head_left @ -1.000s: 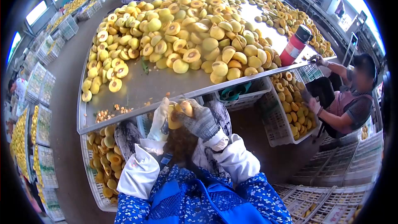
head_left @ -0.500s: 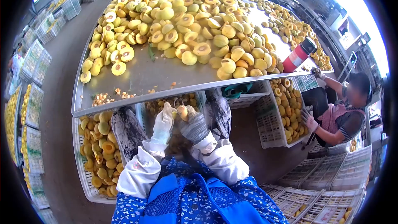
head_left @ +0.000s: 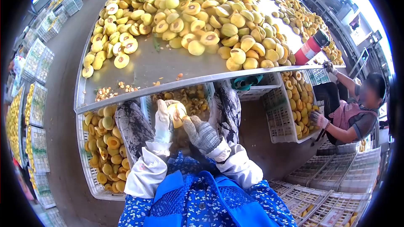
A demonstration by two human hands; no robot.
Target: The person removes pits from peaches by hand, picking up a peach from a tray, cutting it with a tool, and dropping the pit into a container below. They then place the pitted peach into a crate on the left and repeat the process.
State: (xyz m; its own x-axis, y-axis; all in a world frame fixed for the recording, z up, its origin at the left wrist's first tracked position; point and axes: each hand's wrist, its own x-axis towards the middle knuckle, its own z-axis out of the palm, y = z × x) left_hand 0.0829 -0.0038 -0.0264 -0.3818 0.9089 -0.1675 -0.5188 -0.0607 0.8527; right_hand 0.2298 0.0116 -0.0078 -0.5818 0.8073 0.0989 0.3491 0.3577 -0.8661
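The left hand (head_left: 163, 120), in a white glove, was clenched around a peach half (head_left: 176, 113), which it held upright below the near edge of the desk (head_left: 143, 73), above the person's lap. The right hand (head_left: 201, 132), in a grey knit glove, was closed and pressed against the lower right side of that peach half; whether it gripped a tool could not be told — the glove hid the palm. Both hands met at the fruit, between the person's knees.

The steel desk carried a large heap of halved peaches (head_left: 198, 21), cut faces showing on many, spread from its middle to the far edge. A few loose halves lay apart near the left edge. A scatter of pits (head_left: 110, 91) lay along the near-left corner. A red bottle (head_left: 310, 48) with a dark cap stood tilted at the right edge, just beside the heap.

Under the desk, a white crate (head_left: 90, 185) at the left held peaches, and a second crate (head_left: 277, 122) at the right held halves. A further crate of fruit showed directly beyond the hands, under the near edge.

A co-worker (head_left: 353, 109) sat at the right — one gloved hand on the desk's right corner, the other near the right crate. Stacked empty crates stood along the floor at lower right.
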